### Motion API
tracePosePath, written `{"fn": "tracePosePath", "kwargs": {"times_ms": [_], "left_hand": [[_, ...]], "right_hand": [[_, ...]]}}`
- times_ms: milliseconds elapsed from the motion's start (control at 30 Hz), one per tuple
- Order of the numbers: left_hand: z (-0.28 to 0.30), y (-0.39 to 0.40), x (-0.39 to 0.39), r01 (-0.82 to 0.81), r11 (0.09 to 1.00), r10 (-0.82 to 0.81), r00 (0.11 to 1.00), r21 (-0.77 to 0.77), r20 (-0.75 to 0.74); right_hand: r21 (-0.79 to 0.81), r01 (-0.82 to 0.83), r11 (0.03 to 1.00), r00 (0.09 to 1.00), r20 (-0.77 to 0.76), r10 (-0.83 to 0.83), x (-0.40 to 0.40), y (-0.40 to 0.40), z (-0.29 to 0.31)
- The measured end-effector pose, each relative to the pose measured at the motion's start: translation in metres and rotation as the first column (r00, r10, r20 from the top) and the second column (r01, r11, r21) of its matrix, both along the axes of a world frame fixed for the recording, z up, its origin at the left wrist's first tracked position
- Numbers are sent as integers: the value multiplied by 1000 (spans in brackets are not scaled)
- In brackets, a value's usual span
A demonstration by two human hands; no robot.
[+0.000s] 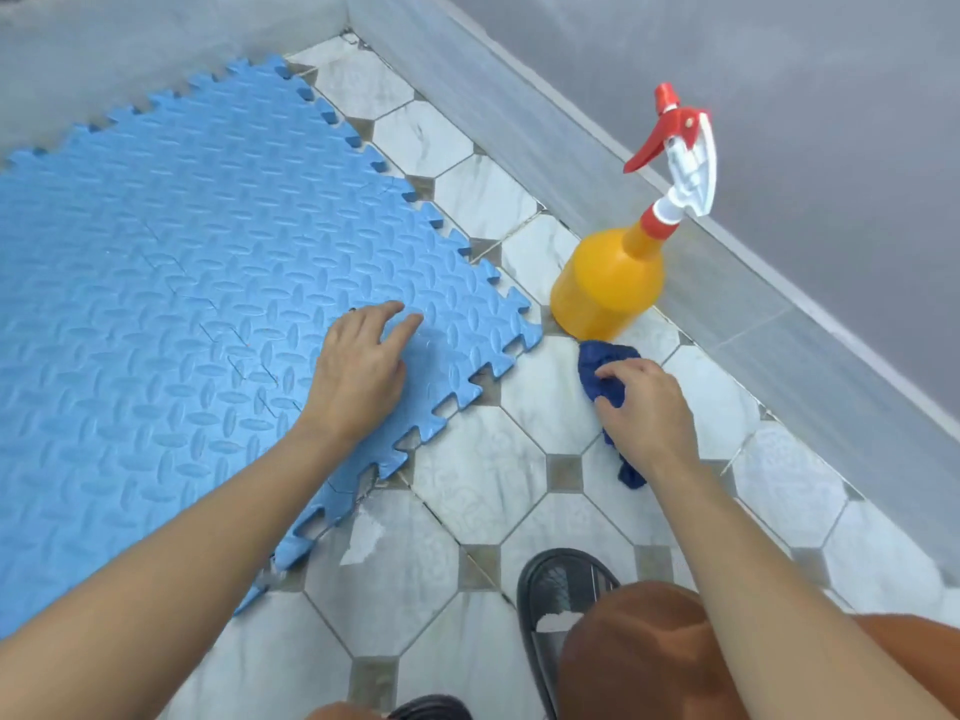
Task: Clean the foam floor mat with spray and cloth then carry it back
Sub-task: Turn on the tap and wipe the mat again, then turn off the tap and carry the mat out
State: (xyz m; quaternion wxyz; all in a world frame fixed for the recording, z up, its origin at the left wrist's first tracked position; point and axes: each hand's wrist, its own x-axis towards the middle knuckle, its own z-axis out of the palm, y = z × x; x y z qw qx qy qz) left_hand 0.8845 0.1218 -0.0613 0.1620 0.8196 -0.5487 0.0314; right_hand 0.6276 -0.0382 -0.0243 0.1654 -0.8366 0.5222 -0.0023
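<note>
My left hand (358, 368): fingers relaxed, palm resting on the blue foam mat (171, 283) near its right corner. My right hand (644, 407): fingers curled round the dark blue cloth (602, 366) on the tiled floor (483, 480), just before the orange spray bottle (608, 288).

The pale marbled tile floor (483, 491) with small grey diamond insets carries a blue interlocking foam mat (182, 262) lying flat. Just beside the mat's corner stands an upright orange plastic spray bottle (608, 288), with a crumpled dark blue cloth (602, 371) on the tiles before it.
</note>
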Motion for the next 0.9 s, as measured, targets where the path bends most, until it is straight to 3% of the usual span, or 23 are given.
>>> {"fn": "tracePosePath", "kwargs": {"times_ms": [133,300,400,533,600,700,800,900], "left_hand": [[-1,9,3,-32,999,32,999,-4,14],[-6,79,63,-381,921,385,922,77,-46],[6,121,107,-488,864,487,873,127,39],[54,154,163,-622,777,613,783,96,107],[81,164,185,-687,720,680,727,96,93],[111,175,208,-762,629,765,642,154,51],[124,184,232,-796,555,819,573,241,7],[117,202,278,-764,507,851,518,400,-90]], "right_hand": [[-122,70,990,994,90,-59,12,7,10],[-88,-277,957,941,176,289,108,15,23],[-146,-488,861,860,89,503,191,-10,53],[-85,-697,712,713,-187,675,308,-52,132],[-43,-723,690,670,-284,685,354,-61,179],[-14,-729,685,657,-299,692,394,-63,217],[72,-681,729,703,-214,678,413,-64,195],[204,-577,791,778,-157,608,414,-69,131]]}}
